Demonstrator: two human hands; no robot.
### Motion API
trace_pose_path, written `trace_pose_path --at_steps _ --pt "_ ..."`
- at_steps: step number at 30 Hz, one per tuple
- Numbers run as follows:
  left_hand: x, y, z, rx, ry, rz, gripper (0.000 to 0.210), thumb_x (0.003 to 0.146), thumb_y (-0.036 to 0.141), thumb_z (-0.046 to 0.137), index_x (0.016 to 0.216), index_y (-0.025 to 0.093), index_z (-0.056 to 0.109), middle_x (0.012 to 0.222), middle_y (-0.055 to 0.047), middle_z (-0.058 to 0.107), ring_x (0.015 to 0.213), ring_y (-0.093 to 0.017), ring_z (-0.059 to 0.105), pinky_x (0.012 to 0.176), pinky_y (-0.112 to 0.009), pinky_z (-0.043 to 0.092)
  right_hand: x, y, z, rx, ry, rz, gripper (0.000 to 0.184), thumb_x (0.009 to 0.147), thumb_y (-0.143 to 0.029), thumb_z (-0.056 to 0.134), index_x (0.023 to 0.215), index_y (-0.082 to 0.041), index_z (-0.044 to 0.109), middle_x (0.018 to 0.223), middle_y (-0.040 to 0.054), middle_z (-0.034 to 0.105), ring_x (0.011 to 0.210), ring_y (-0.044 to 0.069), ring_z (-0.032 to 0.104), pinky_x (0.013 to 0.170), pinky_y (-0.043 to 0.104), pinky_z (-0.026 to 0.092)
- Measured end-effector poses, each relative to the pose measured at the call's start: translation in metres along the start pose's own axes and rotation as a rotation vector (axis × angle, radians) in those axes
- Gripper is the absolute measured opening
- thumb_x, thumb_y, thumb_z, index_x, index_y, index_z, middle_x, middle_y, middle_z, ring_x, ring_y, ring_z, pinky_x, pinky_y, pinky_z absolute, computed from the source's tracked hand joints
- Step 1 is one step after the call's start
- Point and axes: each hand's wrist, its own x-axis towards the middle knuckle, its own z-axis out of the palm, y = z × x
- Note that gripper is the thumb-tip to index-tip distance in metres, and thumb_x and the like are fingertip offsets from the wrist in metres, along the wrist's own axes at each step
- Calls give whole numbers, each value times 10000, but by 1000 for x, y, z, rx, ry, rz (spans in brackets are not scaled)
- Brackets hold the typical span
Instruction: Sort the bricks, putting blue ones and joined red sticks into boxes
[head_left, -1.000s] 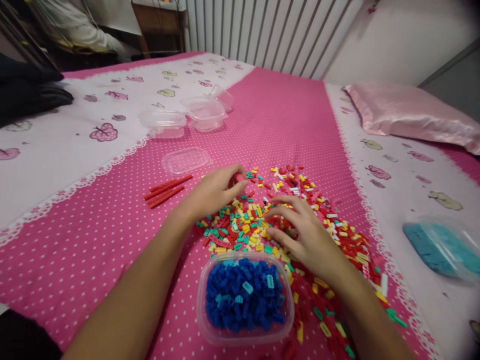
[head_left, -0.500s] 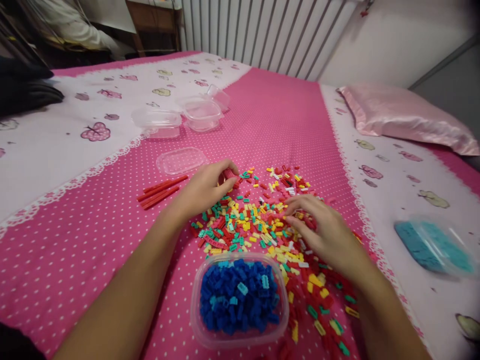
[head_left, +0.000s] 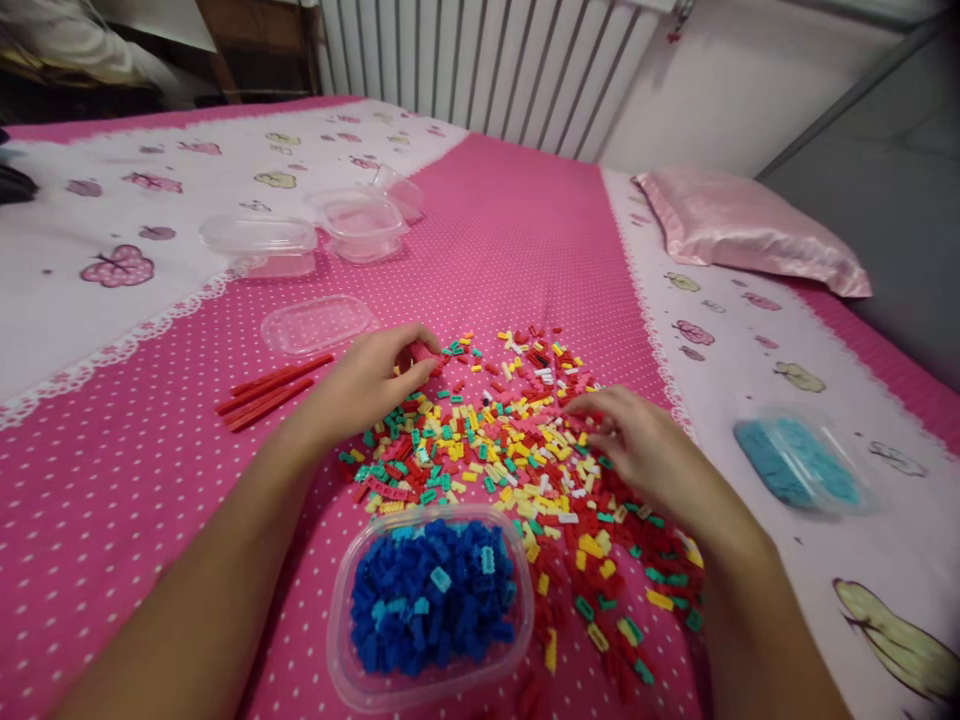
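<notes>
Small toy bricks (head_left: 480, 440) in red, yellow, green, pink and white lie loose in a wide pile on the pink dotted bedspread. My left hand (head_left: 382, 375) is curled at the pile's far left edge, its fingers closed around some pink bricks (head_left: 421, 352), partly hidden by the fingers. At the right side of the pile, my right hand (head_left: 626, 435) reaches down with thumb and fingers drawn together; anything between the fingertips is too small to make out. Nearest to me stands a clear plastic tub (head_left: 337, 640) filled with blue bricks (head_left: 431, 600), a few light blue ones among them.
Several red sticks (head_left: 270, 392) lie left of my left hand, below a clear lid (head_left: 319, 325). Clear tubs (head_left: 281, 262) stand farther back. At right are a closed tub of teal bricks (head_left: 799, 465) and a pink pillow (head_left: 750, 230). A radiator (head_left: 480, 70) stands behind the bed.
The view has swung to the right, so everything sits farther left in it. My right hand has shifted slightly rightward over the bricks; my left hand keeps its grip at the same spot.
</notes>
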Motion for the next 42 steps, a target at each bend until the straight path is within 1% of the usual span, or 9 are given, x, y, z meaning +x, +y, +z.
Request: trace_pose_path --at_steps 4,11,15,20,25,28,33,37,42 --pt "1 -1 0 12 6 -3 297 925 427 518 1000 170 649 817 -24 697 727 -170 618 658 -259 416 -4 6 -16 -14 101 88 278 883 -131 550 1088 -254 692 1010 61 693 853 236 660 788 396 511" --pt "3 -1 1 30 -6 -14 316 926 450 523 1009 176 654 835 -24 695 740 -176 621 671 -267 419 -5 -10 -22 134 -257 51 27 875 -267 693 874 -265 720 877 15 694 768 193 649 696 313 486" --pt "1 0 1 46 0 -11 312 920 431 511 1017 171 653 867 -37 700 758 -180 617 679 -271 419 -9 -8 -11 146 -386 4 153 782 -134 752 841 -261 691 796 -14 661 687 167 616 618 275 446" --pt "1 1 0 39 -11 -23 314 926 425 504 1027 168 651 878 -40 705 778 -182 623 692 -269 421 -10 1 -6 34 -372 36 166 768 -101 738 769 -231 636 787 -5 640 686 166 587 613 280 421" --pt "4 -1 -1 56 -24 -28 344 928 463 497 1021 170 650 871 -36 702 772 -185 625 692 -269 419 -10 -2 -31 40 -364 103 182 894 -99 585 854 -221 714 924 36 672 831 174 629 764 307 472" --pt "5 -2 -1 71 -35 -32 358 923 485 503 1025 177 654 854 -29 700 753 -186 621 680 -270 411 -10 -10 -39 60 -377 136 146 916 -137 613 882 -218 728 947 34 673 870 173 628 794 305 470" --pt "6 2 -3 92 -63 -49 332 954 467 508 1033 178 649 852 -7 679 762 -170 600 697 -261 398 -5 -24 -21 -8 -405 133 124 824 -170 775 922 -199 704 954 35 644 872 186 597 758 304 433" --pt "5 4 -4 100 -91 -72 342 961 472 505 1051 173 645 849 -5 672 759 -169 596 701 -264 398 -1 -28 -14 -55 -376 117 110 820 -109 751 844 -186 675 906 31 624 838 174 577 724 293 404" --pt "6 -2 -3 71 -89 -62 351 958 484 499 1065 180 636 852 -2 688 752 -167 612 684 -260 405 -5 -16 -42 51 -284 169 100 926 -200 633 839 -198 680 888 28 666 810 166 604 735 295 430"
